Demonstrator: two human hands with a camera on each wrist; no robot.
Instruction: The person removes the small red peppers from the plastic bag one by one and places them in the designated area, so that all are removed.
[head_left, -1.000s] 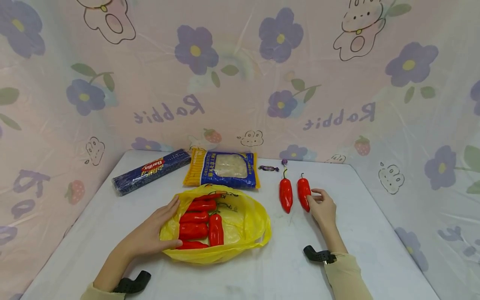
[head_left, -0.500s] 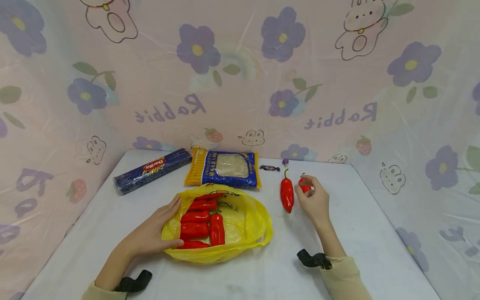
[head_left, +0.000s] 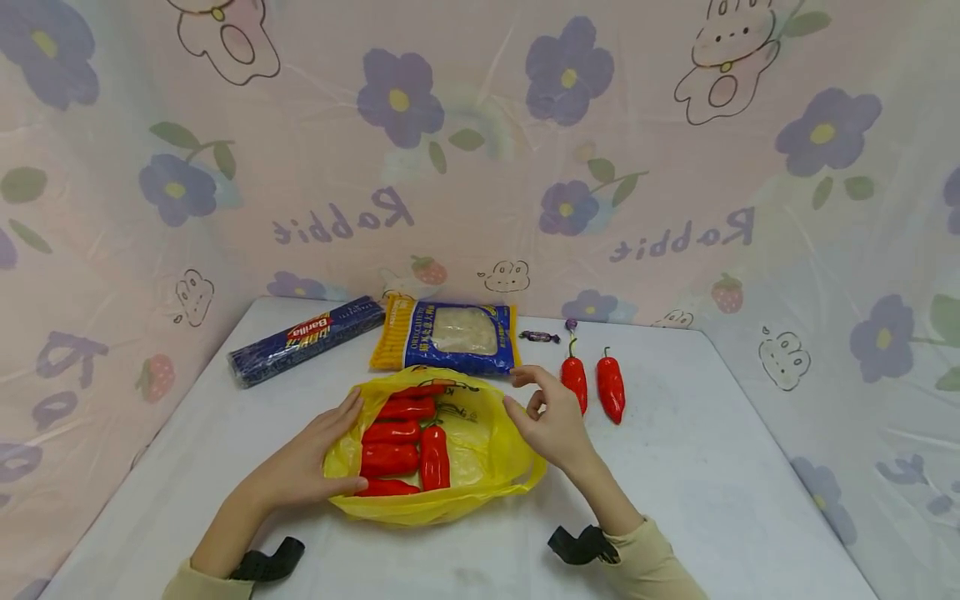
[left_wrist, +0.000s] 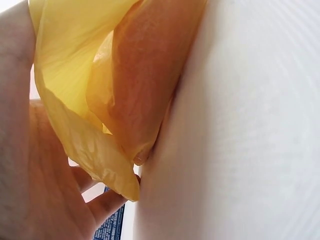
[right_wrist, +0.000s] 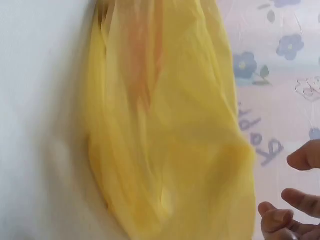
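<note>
Spanning the left rim of the yellow bag (head_left: 420,515), the left hand (head_left: 300,471) rests with fingers spread against the plastic and its thumb at the near left edge, by the lowest pepper; it is not clenched. The right hand (head_left: 553,429) is over the bag's right rim, fingers loosely bent and thumb apart, with nothing in its grasp; the right wrist view shows gaps between the fingers, just beside the plastic.

The bag sits on the white desk (head_left: 720,475), its mouth wide. Inside, several red peppers (head_left: 390,459) lie crosswise in a row along the left side, and one more pepper (head_left: 434,462) lies lengthwise beside them, stem away from the person. Two more are on the desk to the right: a near one (head_left: 573,373), partly hidden behind the right hand, and a far one (head_left: 611,390) just beyond it, in full sight.

Behind the bag lie a pasta pack (head_left: 465,331), a spaghetti pack (head_left: 307,337) set at a slant, a wrapped candy (head_left: 539,337) and a small lollipop (head_left: 571,324). A flowered curtain (head_left: 480,183) stands behind the desk.
</note>
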